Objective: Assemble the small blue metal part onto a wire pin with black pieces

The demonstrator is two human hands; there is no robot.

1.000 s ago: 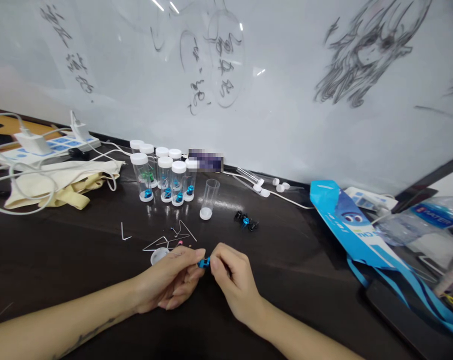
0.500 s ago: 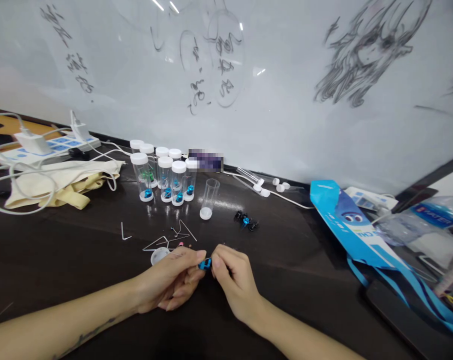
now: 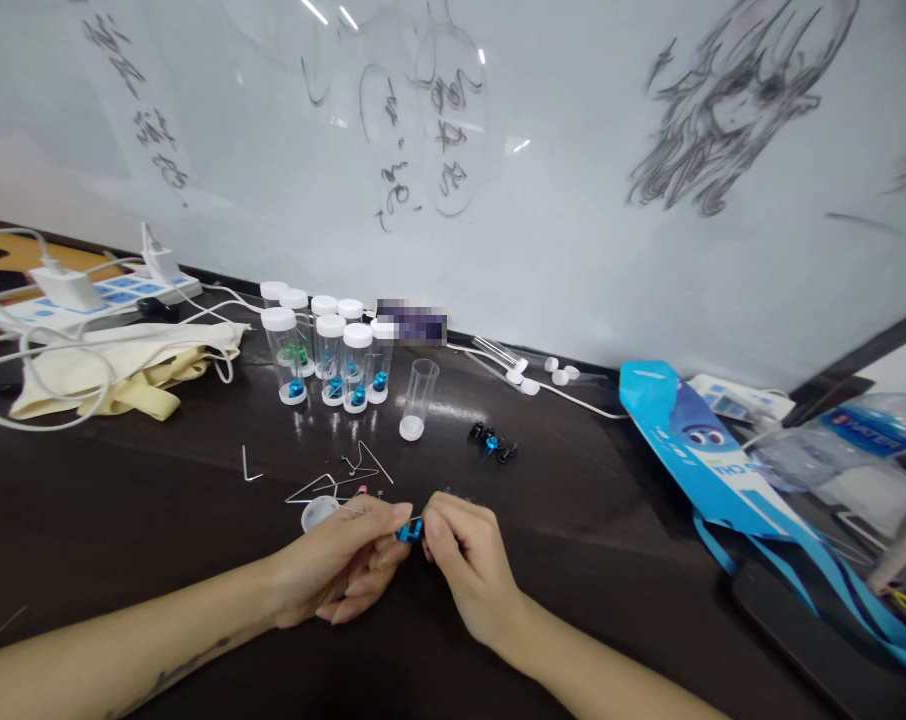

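Between thumb and fingers, my left hand point(image 3: 359, 555) grips a small blue metal part point(image 3: 410, 532) with a notched shape. My right hand point(image 3: 472, 550) is closed in a pinch right beside it, and a thin shaft seems to run from its fingertips to the part. What the right fingers hold is mostly hidden. Just behind my left hand lie a white round cap point(image 3: 319, 514) and several thin L-shaped hex keys point(image 3: 361, 468). Another hex key point(image 3: 247, 466) rests apart on the left. A clear tube point(image 3: 420, 395) stands on its white end farther back.
Several white-capped tubes point(image 3: 293, 388) with blue or green parts stand back left. Small black and blue pieces point(image 3: 492, 443) lie right of the lone tube. Loose caps point(image 3: 528, 385) sit by the whiteboard point(image 3: 543, 220). Cloth point(image 3: 130, 365) and cables are left; a blue bag point(image 3: 693, 450) is right.
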